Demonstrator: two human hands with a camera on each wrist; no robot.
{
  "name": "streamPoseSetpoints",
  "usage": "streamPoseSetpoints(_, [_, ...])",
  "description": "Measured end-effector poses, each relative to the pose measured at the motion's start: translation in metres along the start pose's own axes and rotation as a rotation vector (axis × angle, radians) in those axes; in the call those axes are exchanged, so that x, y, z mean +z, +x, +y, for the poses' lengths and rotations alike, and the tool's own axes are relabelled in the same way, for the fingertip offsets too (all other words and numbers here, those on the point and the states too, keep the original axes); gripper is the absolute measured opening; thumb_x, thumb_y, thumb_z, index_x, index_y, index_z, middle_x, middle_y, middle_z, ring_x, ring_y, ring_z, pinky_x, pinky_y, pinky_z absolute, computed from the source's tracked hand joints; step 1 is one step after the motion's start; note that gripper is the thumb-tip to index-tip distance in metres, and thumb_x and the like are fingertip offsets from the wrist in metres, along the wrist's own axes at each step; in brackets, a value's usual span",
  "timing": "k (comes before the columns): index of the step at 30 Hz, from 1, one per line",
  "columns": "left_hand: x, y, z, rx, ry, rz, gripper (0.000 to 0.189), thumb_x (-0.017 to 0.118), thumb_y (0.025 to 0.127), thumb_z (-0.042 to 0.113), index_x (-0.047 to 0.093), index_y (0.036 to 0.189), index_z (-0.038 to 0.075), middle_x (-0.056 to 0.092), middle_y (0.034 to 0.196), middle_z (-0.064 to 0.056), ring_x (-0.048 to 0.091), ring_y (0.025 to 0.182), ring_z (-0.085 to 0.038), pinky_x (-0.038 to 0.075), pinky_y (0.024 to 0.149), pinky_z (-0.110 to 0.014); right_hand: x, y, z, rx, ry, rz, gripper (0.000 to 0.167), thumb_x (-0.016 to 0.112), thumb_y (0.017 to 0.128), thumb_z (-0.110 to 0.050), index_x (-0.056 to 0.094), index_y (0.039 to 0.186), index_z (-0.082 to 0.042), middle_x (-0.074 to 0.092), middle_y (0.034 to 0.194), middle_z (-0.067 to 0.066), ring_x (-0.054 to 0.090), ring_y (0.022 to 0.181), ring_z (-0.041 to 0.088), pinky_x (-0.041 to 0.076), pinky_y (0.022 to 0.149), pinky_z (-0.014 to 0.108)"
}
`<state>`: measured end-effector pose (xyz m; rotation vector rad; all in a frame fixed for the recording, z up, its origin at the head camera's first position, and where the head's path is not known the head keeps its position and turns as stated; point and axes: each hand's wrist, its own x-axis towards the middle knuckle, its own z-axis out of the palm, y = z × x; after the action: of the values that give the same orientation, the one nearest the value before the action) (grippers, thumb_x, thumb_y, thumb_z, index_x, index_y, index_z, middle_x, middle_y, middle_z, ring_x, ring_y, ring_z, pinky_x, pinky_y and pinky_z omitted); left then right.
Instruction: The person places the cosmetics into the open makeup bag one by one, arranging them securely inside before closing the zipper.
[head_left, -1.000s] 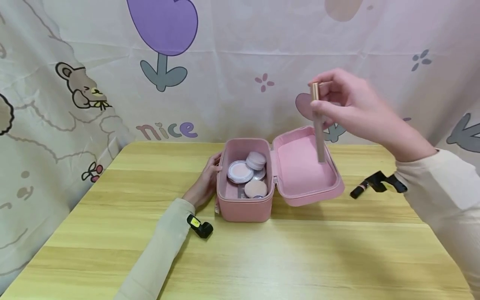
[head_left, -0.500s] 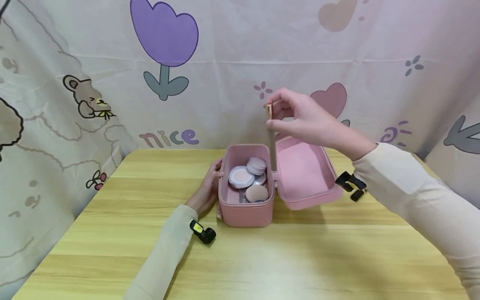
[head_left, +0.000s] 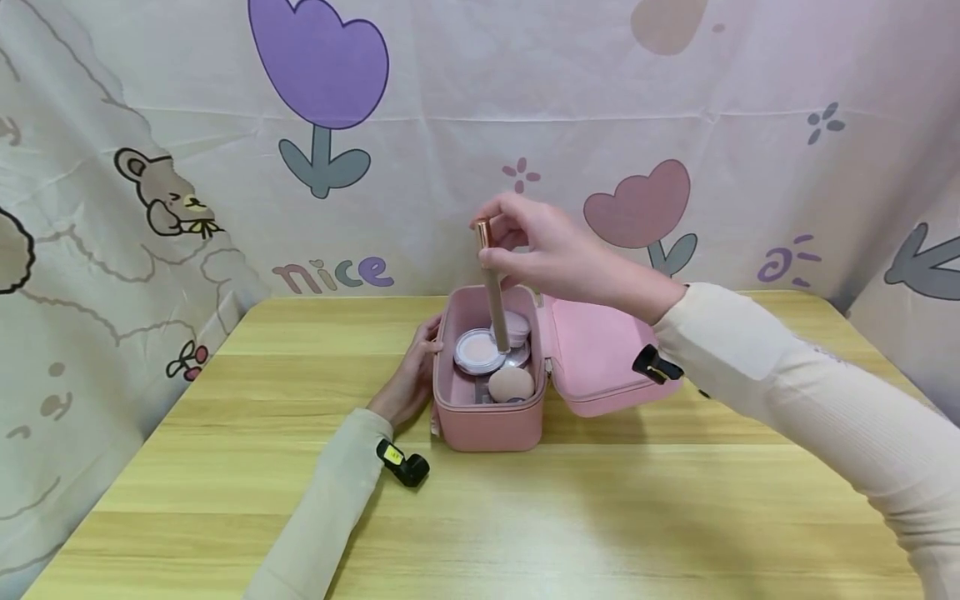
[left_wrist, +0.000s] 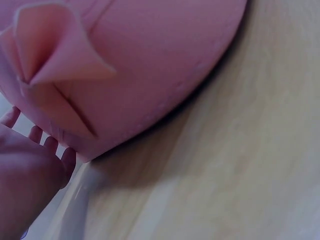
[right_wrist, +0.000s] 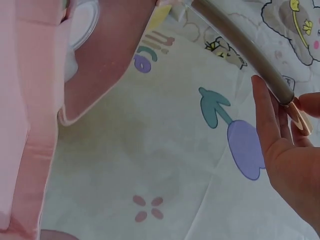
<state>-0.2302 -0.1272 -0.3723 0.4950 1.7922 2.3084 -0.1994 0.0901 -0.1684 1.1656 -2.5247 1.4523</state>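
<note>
My right hand (head_left: 540,250) pinches a slim cosmetic tube (head_left: 497,308) near its gold cap. Its long grey-brown body hangs almost upright, lower end over the open pink cosmetic case (head_left: 491,429). In the right wrist view, thumb and fingers hold the cap end of the tube (right_wrist: 250,52). My left hand (head_left: 408,383) rests against the case's left side, its fingertips touching the outside in the left wrist view. Inside lie a round compact (head_left: 478,353), a small round pink jar (head_left: 512,325) partly behind the tube, and a beige puff (head_left: 512,385).
The case's lid (head_left: 596,350) lies folded out to the right, partly under my right forearm. A wooden table (head_left: 480,517) carries the case. Behind it hangs a printed cloth (head_left: 457,125). Black wrist cameras (head_left: 405,467) sit on both sleeves.
My right hand has moved left and slightly down with the tube, from above the lid to above the case. My left hand stays at the case's side.
</note>
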Motion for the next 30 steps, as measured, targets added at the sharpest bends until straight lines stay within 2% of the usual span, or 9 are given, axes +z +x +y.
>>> streamPoseSetpoints(12, [-0.001, 0.001, 0.001, -0.028, 0.019, 0.038, 0.067, 0.039, 0.087, 0.02, 0.017, 0.151, 0.012, 0.015, 0.153, -0.009, 0.018, 0.139, -0.026, 0.013, 0.113, -0.045, 0.018, 0.008, -0.002, -0.015, 0.096, -0.023, 0.024, 0.053, 0.094, 0.002, 0.05, 0.118, 0.005, 0.06, 0.099, 0.018, 0.062, 0.091, 0.025, 0.056, 0.074, 0.036])
streamPoseSetpoints(20, [-0.002, 0.002, 0.003, -0.043, 0.031, 0.039, 0.069, 0.04, 0.086, 0.02, 0.017, 0.151, 0.01, 0.014, 0.153, -0.01, 0.019, 0.138, -0.028, 0.014, 0.113, -0.047, 0.032, 0.014, -0.002, -0.022, 0.075, -0.021, 0.027, 0.055, 0.092, 0.004, 0.05, 0.118, 0.004, 0.06, 0.094, 0.016, 0.06, 0.086, 0.023, 0.056, 0.071, 0.033])
streamPoseSetpoints(26, [-0.002, 0.001, 0.005, -0.055, -0.004, 0.025, 0.071, 0.041, 0.085, 0.017, 0.017, 0.151, 0.008, 0.013, 0.153, -0.011, 0.018, 0.137, -0.029, 0.014, 0.113, -0.048, 0.037, 0.015, 0.003, -0.066, 0.011, -0.028, 0.023, 0.059, 0.09, 0.004, 0.048, 0.11, 0.004, 0.06, 0.09, 0.013, 0.059, 0.086, 0.022, 0.053, 0.078, 0.031])
streamPoseSetpoints(30, [-0.001, 0.001, 0.008, -0.059, -0.01, 0.03, 0.071, 0.042, 0.085, 0.018, 0.017, 0.15, 0.009, 0.014, 0.152, -0.011, 0.018, 0.137, -0.029, 0.015, 0.112, -0.048, 0.039, 0.015, 0.004, -0.067, -0.007, -0.056, 0.02, 0.059, 0.091, 0.002, 0.05, 0.109, 0.002, 0.061, 0.091, 0.013, 0.06, 0.086, 0.021, 0.052, 0.08, 0.032])
